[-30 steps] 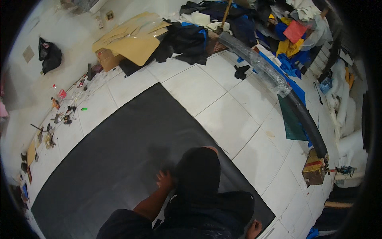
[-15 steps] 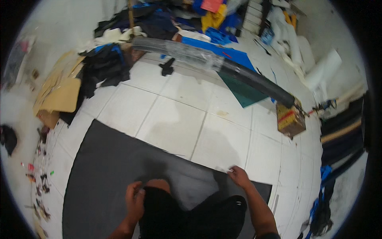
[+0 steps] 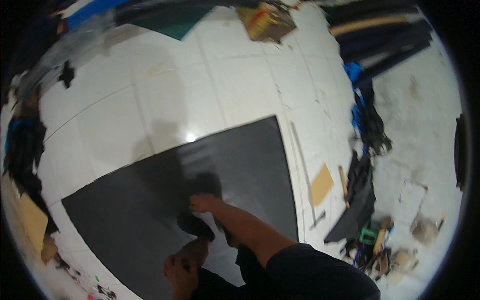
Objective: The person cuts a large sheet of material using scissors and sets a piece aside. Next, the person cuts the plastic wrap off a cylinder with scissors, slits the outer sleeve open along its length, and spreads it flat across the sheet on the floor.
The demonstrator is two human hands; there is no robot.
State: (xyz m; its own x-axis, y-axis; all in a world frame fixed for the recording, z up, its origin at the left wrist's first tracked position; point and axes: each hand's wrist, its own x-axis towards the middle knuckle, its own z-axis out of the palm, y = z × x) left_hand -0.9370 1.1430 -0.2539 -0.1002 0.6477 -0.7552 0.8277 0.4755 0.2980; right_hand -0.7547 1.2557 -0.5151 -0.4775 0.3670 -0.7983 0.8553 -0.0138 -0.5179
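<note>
White tiles (image 3: 175, 95) spread all round the big dark sheet (image 3: 250, 160), which lies flat on the floor beneath the person working there. Over the middle of that sheet the right hand (image 3: 203, 203) has its fingers curled in, just beyond a dark-covered foot (image 3: 196, 225); I can't tell whether it pinches anything. Nearer the sheet's close side, the left hand (image 3: 180, 274) is bent beside the lower leg, its grip unclear to me. Just right of the sheet lies a thin strip (image 3: 301, 165), and well beyond its far edge, a box (image 3: 266, 24).
</note>
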